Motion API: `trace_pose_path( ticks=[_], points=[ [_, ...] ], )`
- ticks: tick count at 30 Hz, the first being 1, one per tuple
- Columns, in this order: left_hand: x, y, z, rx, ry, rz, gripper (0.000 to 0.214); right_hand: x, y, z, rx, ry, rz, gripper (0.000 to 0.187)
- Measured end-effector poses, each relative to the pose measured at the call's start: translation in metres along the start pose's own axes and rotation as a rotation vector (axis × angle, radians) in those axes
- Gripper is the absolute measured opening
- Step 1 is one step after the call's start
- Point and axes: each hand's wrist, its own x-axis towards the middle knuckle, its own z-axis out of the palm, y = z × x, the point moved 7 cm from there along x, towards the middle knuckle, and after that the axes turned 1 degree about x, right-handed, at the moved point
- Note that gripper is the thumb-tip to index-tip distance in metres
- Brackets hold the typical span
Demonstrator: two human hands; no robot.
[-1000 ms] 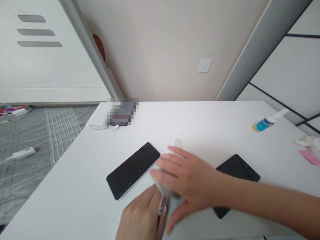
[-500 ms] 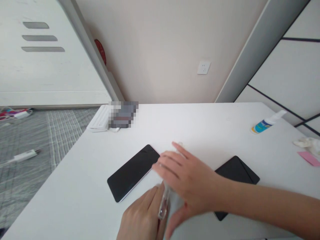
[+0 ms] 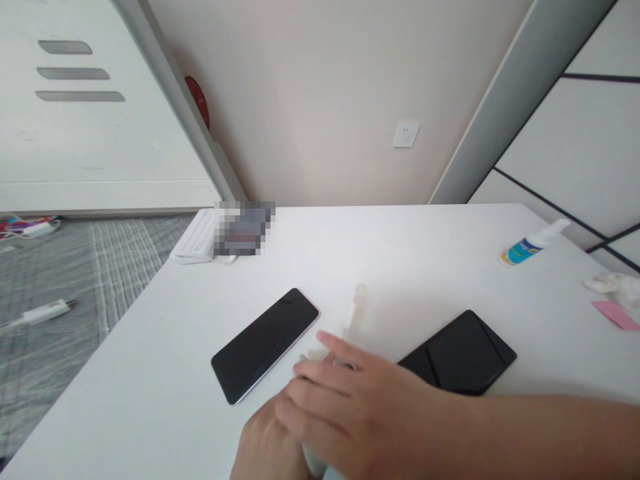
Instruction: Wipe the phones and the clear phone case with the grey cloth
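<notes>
A clear phone case point(image 3: 356, 305) lies on the white table point(image 3: 400, 253); only its far end shows beyond my hands. My right hand point(image 3: 360, 410) lies over it near the front edge, fingers pressed together on a small white cloth point(image 3: 313, 352). My left hand point(image 3: 263, 447) sits under and left of the right one, fingers hidden, against the case's near end. A black phone point(image 3: 265, 345) lies face up just left of my hands. A black folded flat item point(image 3: 457, 353) lies to their right.
A spray bottle point(image 3: 533, 243) lies at the right, with crumpled white tissue point(image 3: 613, 287) and a pink slip point(image 3: 617, 315) at the right edge. A white ribbed object point(image 3: 193, 243) and a blurred box point(image 3: 244, 229) sit at the back left. Cables lie on the floor point(image 3: 40, 312).
My right hand has slid back along the clear case toward me, uncovering its far end and more of the black folded item. It now covers the left hand's fingers.
</notes>
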Motion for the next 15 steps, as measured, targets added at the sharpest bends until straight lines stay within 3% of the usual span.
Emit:
trace_pose_path(
  ticks=[4, 6, 9, 10, 15],
  points=[
    [0.0, 0.003, 0.003, 0.009, -0.08, 0.04, 0.023, -0.004, 0.037, -0.003, 0.006, -0.038, 0.247, 0.087],
    [0.001, 0.005, 0.002, 0.03, -0.073, 0.069, 0.024, -0.004, 0.033, -0.004, -0.011, -0.048, 0.235, 0.085],
    [0.0, 0.008, -0.002, 0.103, 0.007, 0.114, 0.027, -0.003, 0.003, -0.003, -0.036, -0.026, 0.028, 0.051],
    [0.0, 0.008, -0.003, 0.112, 0.029, 0.116, 0.028, -0.003, -0.001, -0.002, -0.035, -0.028, -0.011, 0.048],
    [0.002, 0.004, 0.001, -0.011, -0.057, 0.047, 0.019, -0.007, 0.033, -0.002, 0.002, -0.034, 0.206, 0.09]
  ],
)
